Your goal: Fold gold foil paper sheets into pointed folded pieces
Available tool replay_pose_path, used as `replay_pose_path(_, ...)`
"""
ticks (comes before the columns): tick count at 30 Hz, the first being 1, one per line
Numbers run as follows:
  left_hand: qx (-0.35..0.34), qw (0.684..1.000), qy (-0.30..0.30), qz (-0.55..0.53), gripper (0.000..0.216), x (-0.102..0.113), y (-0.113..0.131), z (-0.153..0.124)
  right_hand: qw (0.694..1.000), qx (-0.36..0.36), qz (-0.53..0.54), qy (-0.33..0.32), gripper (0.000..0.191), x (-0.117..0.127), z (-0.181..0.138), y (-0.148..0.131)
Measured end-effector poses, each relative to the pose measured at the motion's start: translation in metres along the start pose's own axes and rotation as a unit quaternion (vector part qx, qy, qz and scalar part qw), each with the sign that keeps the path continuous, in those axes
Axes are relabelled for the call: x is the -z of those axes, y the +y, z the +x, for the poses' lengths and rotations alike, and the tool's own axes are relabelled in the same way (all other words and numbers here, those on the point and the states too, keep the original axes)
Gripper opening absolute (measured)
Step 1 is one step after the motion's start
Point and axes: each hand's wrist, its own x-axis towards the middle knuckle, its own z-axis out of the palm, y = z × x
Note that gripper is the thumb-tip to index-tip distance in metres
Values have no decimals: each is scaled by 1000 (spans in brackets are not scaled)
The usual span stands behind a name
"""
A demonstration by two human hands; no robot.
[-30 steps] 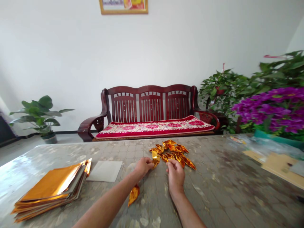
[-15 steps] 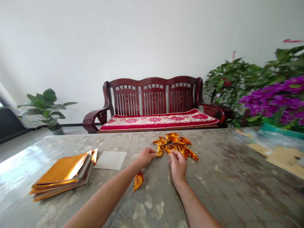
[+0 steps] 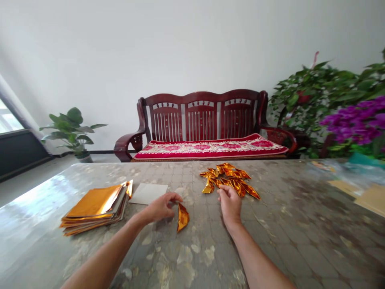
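Observation:
A loose group of folded gold foil paper pieces [image 3: 227, 170], pointed at their ends like paper ingots, lies on the table's far middle. My right hand [image 3: 231, 205] is at the near edge of that group, thumb and index pinched on one piece; the other fingers are curled under. Apart from the group, a single folded gold paper piece [image 3: 183, 218] rests closer to me. My left hand [image 3: 165, 205] hovers just left of this piece, fingers bent and spread from the thumb, with nothing visible between them.
On the left, a stack of gold foil paper sheets [image 3: 96, 202] stands beside a pale flat sheet [image 3: 148, 193]. Clear plastic and brown cardboard [image 3: 373, 200] lie at the right. Behind the table [image 3: 192, 261] is a wooden bench [image 3: 201, 116] with a red patterned cover.
My left hand has moved from the group toward the left and nearer me, to the single folded piece. My right hand stays by the group. The view has shifted slightly left.

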Motion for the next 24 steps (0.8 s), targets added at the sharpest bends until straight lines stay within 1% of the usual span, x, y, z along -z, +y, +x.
replay_pose_path(6,-33,999,38,2,27,-24,3,-1,999,29,-30,-31,29,1,-4,-1)
replay_pose_path(9,-27,995,90,-9,13,-35,-1,2,996,51,-52,-44,29,2,-6,-1)
replay_pose_path(12,-2,990,137,-20,15,-42,-5,4,992,83,-78,-62,27,3,-9,-1)
replay_pose_path(15,16,985,169,-9,16,-44,-6,6,982,125,-97,-104,22,2,-14,-5)
replay_pose_path(17,13,983,183,7,14,-44,-6,6,971,157,-103,-147,20,2,-20,-9)
replay_pose_path(20,-4,980,194,34,13,-45,-4,4,948,204,-105,-219,32,1,-29,-16)
replay_pose_path(22,-11,979,196,49,13,-45,-3,2,919,259,-115,-272,44,1,-35,-20)
replay_pose_path(24,-14,979,195,58,13,-45,-1,0,885,322,-140,-306,52,1,-39,-24)
